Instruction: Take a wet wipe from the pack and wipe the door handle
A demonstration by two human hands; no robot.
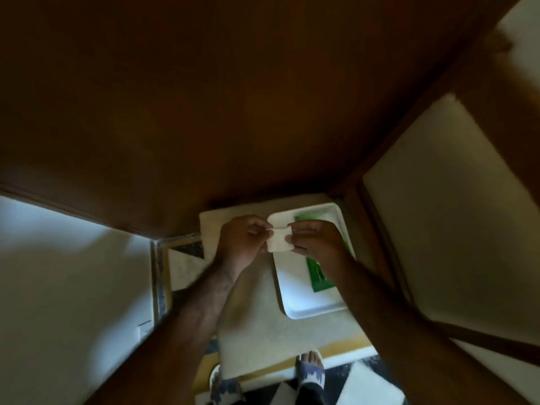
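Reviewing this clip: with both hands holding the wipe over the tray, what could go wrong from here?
1. The wet wipe is still folded small, pinched by the left hand and right hand; pulled unevenly, it might tear or slip.
2. If dropped, it would likely land on the white tray beside the green pack.
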